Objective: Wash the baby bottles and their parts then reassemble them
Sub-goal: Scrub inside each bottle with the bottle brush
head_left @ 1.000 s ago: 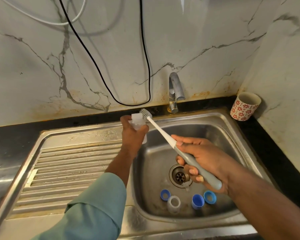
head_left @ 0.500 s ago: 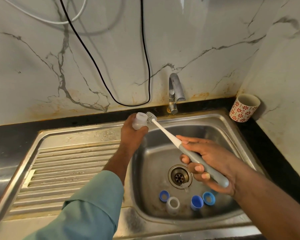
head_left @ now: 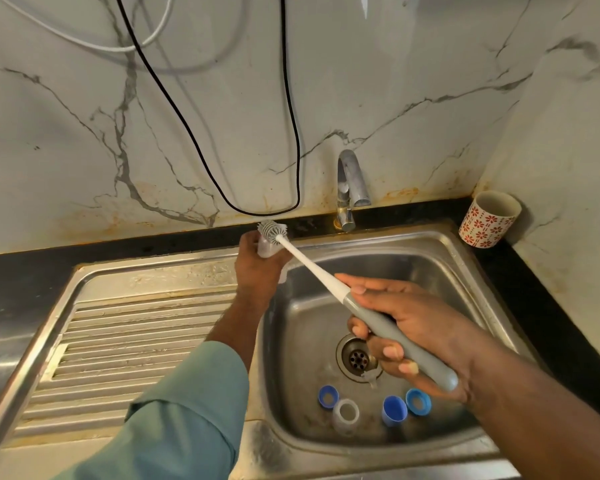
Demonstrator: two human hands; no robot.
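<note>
My left hand point(head_left: 253, 268) grips a small clear baby bottle point(head_left: 266, 248) above the sink's back left corner, its mouth facing the camera. My right hand point(head_left: 409, 327) holds the grey handle of a bottle brush point(head_left: 326, 275). The brush's white bristle head sits at the bottle's mouth. On the basin floor near the front lie two blue rings point(head_left: 328, 396) point(head_left: 418, 401), a blue cap point(head_left: 394, 410) and a clear bottle part point(head_left: 346, 413).
The steel sink point(head_left: 440, 258) has a drain point(head_left: 357, 356) in the middle and a ribbed draining board point(head_left: 129, 334) on the left. A tap point(head_left: 350, 188) stands at the back with no water running. A patterned cup point(head_left: 489, 220) leans in the right corner. Black and white cables hang on the wall.
The brush head has moved left, from beside the bottle to its mouth. My left hand has shifted slightly with the bottle. My right hand stays over the drain.
</note>
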